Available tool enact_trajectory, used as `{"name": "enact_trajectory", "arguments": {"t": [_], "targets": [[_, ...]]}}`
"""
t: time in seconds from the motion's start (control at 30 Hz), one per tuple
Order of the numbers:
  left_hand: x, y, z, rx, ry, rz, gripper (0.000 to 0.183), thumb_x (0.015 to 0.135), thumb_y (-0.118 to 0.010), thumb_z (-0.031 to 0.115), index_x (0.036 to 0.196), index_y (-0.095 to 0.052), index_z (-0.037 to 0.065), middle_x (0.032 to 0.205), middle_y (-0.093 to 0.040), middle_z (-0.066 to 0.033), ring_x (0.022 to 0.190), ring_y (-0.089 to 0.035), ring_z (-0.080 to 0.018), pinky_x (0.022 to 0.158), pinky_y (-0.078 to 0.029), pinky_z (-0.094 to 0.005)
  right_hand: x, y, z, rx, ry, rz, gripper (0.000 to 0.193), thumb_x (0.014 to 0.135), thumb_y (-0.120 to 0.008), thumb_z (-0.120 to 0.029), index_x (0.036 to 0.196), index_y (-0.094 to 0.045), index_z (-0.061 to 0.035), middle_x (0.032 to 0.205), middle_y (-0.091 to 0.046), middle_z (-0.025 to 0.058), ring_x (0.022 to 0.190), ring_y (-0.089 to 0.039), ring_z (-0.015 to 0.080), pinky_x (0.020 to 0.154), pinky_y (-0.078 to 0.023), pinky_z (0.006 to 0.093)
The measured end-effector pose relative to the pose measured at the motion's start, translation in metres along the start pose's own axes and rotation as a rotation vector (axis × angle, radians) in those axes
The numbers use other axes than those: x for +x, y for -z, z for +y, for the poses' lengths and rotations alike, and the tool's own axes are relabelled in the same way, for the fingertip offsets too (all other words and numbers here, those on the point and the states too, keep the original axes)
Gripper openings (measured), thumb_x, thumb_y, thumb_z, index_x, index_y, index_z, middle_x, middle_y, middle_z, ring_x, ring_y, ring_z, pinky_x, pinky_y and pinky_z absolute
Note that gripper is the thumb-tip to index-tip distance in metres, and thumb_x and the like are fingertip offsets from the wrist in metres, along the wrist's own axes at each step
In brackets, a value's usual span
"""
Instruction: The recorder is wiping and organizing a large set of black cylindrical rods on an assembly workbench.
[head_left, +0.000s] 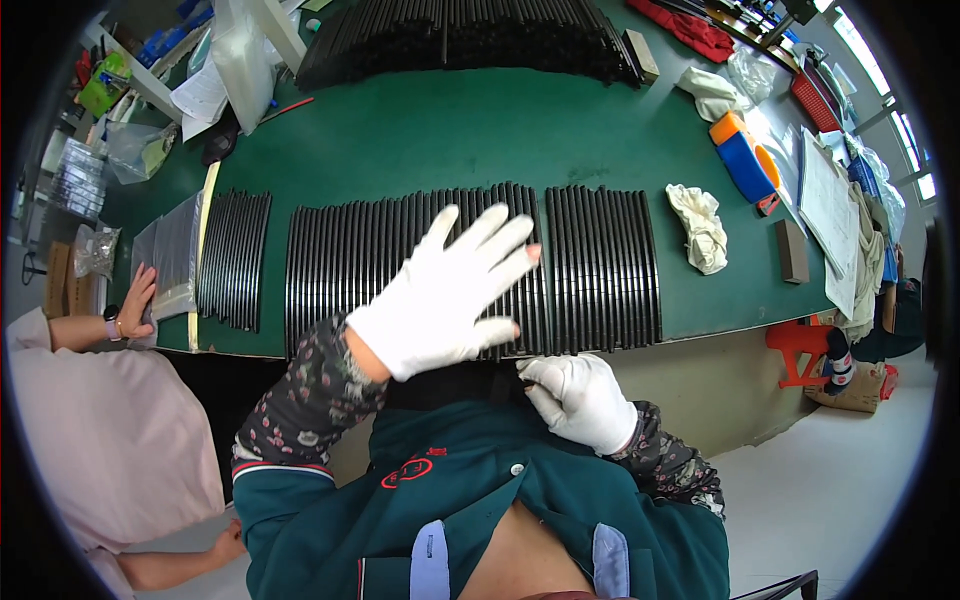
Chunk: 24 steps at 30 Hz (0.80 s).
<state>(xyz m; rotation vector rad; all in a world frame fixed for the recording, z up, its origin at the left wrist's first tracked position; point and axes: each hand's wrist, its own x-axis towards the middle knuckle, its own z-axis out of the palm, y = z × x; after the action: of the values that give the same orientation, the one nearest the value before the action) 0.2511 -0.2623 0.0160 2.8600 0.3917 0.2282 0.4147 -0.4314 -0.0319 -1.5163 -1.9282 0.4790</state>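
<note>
Rows of thin black rods (350,250) lie side by side on the green table, their near ends at its front edge. My left hand (440,290), in a white glove with some fingertips bare, rests over the middle rods with its fingers spread. Just off the front edge, my right hand (580,400) is gloved too, its thumb and fingers closed together close to the rod ends. Whatever sits between those fingers, if anything, is hidden. Right of a narrow gap lies another group of black rods (602,265).
A smaller rod bundle (233,260) lies left, beside a co-worker's hand (137,300) on a plastic bag (168,255). A large rod pile (450,40) fills the far side. At right are a crumpled cloth (698,228), a blue-orange tape dispenser (745,165) and a grey block (791,252).
</note>
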Motion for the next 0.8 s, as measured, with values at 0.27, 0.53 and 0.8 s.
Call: {"name": "enact_trajectory", "arguments": {"t": [0.27, 0.53, 0.8], "targets": [[-0.019, -0.025, 0.049, -0.117, -0.005, -0.117, 0.080, 0.071, -0.077, 0.043, 0.136, -0.048, 0.007, 0.146, -0.040, -0.0190, 0.138, -0.035, -0.0356, 0.110, -0.025, -0.0589, 0.009, 0.058, 0.003, -0.289, 0.074, 0.072, 0.046, 0.075, -0.071, -0.024, 0.115, -0.056, -0.0070, 0.115, -0.061, 0.0124, 0.104, -0.059, 0.0312, 0.085, -0.047, 0.0436], [0.002, -0.037, 0.061, -0.094, -0.018, -0.117, 0.077, 0.072, -0.075, 0.047, 0.135, -0.050, 0.009, 0.146, -0.041, -0.0156, 0.139, -0.034, -0.0327, 0.110, -0.025, -0.0590, -0.005, 0.067, 0.050, -0.642, -0.051, -0.175, 0.078, 0.085, -0.049, -0.062, 0.142, -0.039, -0.0092, 0.144, -0.036, 0.0258, 0.134, -0.034, 0.0446, 0.108, -0.027, 0.0596], [0.024, -0.047, 0.071, -0.098, -0.055, -0.115, 0.074, 0.074, -0.073, 0.047, 0.134, -0.052, 0.009, 0.147, -0.040, -0.0137, 0.140, -0.033, -0.0305, 0.111, -0.026, -0.0571, -0.020, 0.078, 0.067, -0.559, -0.075, -0.099, 0.075, 0.091, -0.041, -0.063, 0.142, -0.039, -0.0084, 0.143, -0.037, 0.0269, 0.134, -0.034, 0.0455, 0.109, -0.027, 0.0577]]}}
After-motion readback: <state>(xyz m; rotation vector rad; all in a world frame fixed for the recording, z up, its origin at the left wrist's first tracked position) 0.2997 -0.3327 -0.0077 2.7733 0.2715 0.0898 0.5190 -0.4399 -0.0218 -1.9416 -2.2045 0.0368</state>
